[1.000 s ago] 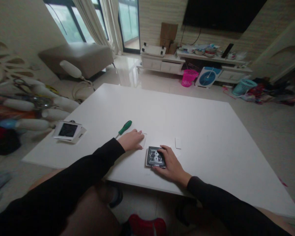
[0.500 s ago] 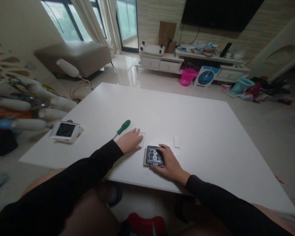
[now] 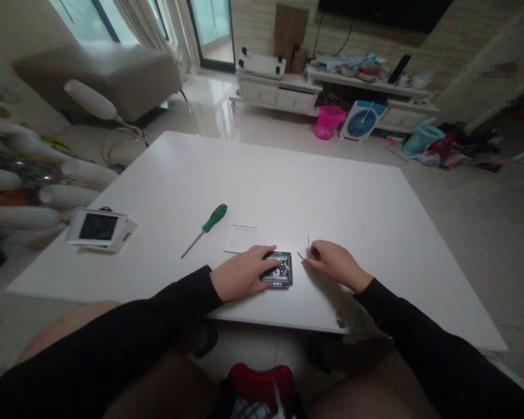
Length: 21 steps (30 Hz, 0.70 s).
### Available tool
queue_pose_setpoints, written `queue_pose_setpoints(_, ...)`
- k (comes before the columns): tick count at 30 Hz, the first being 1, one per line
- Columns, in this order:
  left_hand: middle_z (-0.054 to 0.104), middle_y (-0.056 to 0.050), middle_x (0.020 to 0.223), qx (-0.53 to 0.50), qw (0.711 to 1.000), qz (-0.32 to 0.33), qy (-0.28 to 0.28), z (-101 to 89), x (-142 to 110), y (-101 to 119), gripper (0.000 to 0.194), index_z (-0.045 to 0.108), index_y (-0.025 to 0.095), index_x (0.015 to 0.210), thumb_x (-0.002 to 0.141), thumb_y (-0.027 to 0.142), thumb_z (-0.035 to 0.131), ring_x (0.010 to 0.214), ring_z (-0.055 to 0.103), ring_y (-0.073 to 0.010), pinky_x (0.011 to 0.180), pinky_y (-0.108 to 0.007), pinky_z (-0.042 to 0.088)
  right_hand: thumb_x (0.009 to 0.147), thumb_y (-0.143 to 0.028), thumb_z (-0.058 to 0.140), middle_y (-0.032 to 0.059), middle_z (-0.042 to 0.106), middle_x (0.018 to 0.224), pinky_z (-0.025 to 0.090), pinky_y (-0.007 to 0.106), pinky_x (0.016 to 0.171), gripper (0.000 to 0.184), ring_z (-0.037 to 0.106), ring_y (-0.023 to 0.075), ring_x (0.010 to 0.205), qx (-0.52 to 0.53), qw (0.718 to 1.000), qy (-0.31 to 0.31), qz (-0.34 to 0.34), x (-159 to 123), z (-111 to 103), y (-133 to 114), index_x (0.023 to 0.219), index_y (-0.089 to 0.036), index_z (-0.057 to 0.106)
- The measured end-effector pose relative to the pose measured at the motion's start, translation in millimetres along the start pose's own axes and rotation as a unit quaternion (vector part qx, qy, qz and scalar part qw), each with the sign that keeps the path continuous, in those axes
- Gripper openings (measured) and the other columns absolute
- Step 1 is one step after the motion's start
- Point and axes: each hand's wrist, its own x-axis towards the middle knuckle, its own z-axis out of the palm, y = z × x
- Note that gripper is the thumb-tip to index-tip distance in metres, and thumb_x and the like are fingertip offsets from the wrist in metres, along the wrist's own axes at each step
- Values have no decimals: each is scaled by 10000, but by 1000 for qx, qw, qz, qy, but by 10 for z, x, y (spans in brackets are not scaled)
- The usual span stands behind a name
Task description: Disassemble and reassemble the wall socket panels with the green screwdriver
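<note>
My left hand [image 3: 243,273] rests over a square wall switch base [image 3: 286,270], dark with exposed metal-coloured parts, its fingers curled across the top and side. To the right, my right hand [image 3: 338,265] is closed at the fingertips on thin white switch plates [image 3: 301,255], seen nearly edge-on; two narrow edges stick out. A clear or white square frame [image 3: 244,227] lies flat just beyond my left hand. Left of it is a screwdriver [image 3: 215,217] with a green handle, its shaft pointing toward me.
At the left side of the white table [image 3: 353,198] lies a white square switch box [image 3: 98,226] with a dark middle. A small coloured sticker [image 3: 340,319] sits at the near edge. Beyond are a pink basket [image 3: 329,122], a blue fan [image 3: 361,121] and a low cabinet [image 3: 259,91].
My left hand has left the square frame and moved right onto the switch base. My right hand has let go of the base and picked up the white plates. The view has shifted slightly.
</note>
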Motion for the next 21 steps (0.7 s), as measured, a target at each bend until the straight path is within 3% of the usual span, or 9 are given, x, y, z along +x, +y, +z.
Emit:
queue_pose_setpoints(7,528,-184,1501,-25,999,22,6,76,29,-81,418,656,202,1286,883,193,768,1396,513,-358,1151,-560,472,876,-331,714,86,693,871,268,304,609,181,567,202,739,-20,996,-82,1,-4,-54,-42,848,-189,605)
queue_pose_setpoints(12,523,-185,1494,-44,999,27,3,86,39,-107,416,666,188,1262,862,181,779,1388,500,-354,1147,-553,475,923,-220,615,76,688,830,278,303,609,75,560,192,704,9,998,-62,9,-25,-150,-11,861,-201,579)
queue_pose_setpoints(15,529,-180,1473,-43,999,25,1,82,42,-105,400,662,187,1243,861,183,780,1364,499,-349,1125,-557,489,951,-219,573,59,687,836,369,304,647,41,598,195,723,134,991,-4,2,-45,-261,-4,917,-216,549)
queue_pose_setpoints(18,535,-163,1462,-46,998,31,3,86,48,-78,379,655,204,1243,880,193,762,1346,499,-339,1104,-554,505,980,-320,553,54,704,877,481,319,679,95,670,202,767,338,941,11,2,-69,-371,-12,960,-229,536)
queue_pose_setpoints(21,541,-149,1464,-44,998,40,6,115,63,-26,382,656,216,1264,894,185,748,1349,494,-330,1114,-543,500,969,-355,563,32,696,817,524,346,730,154,679,196,765,422,907,-11,-10,-102,-413,-24,1018,-215,604)
